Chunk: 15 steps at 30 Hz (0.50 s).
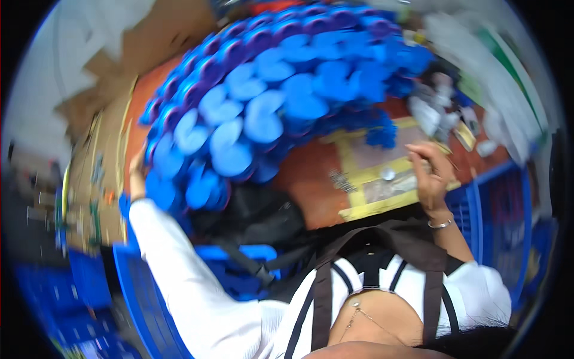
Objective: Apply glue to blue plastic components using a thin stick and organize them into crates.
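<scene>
While the frame is motion-blurred, we see a long mass of stacked blue heart-shaped pieces (269,102) arching from nine to one o'clock over the reddish surface (311,179). Our left hand (137,176) meets its lower end, grip hidden; our right hand (430,170), fingers curled, hovers over a yellow-edged mat (382,179). Blue crates (502,209) flank us, contents indistinct.
</scene>
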Motion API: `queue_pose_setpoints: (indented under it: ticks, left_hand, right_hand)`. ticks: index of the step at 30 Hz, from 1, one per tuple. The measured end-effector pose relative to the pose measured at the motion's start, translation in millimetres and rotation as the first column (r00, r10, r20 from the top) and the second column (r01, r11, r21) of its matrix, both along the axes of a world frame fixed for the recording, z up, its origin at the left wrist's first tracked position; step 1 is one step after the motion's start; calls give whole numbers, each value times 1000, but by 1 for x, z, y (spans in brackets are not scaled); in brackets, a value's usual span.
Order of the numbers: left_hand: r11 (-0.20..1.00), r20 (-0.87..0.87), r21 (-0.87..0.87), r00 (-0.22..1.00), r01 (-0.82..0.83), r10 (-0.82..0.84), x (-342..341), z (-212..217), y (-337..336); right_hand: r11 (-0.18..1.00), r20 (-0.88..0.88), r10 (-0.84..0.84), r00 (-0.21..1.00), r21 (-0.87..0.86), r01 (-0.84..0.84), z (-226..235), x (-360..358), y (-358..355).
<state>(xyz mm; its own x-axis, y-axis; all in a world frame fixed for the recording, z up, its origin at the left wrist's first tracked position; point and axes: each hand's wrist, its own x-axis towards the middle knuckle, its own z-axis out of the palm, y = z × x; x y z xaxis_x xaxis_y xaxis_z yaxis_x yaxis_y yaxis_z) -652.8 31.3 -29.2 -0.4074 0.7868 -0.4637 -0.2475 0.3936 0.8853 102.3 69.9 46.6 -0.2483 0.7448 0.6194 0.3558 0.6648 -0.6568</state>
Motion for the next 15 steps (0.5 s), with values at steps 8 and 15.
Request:
queue_pose_setpoints:
  ticks: [8, 15]
  left_hand:
    - [999, 16, 38, 1000, -9, 9, -98, -9, -135]
    - [829, -202, 363, 832, -426, 516, 4, 31, -54]
  right_hand:
    - [999, -181, -2, 984, -40, -5, -5, 25, 1]
    - [942, -196, 123, 973, -284, -177, -19, 39, -5]
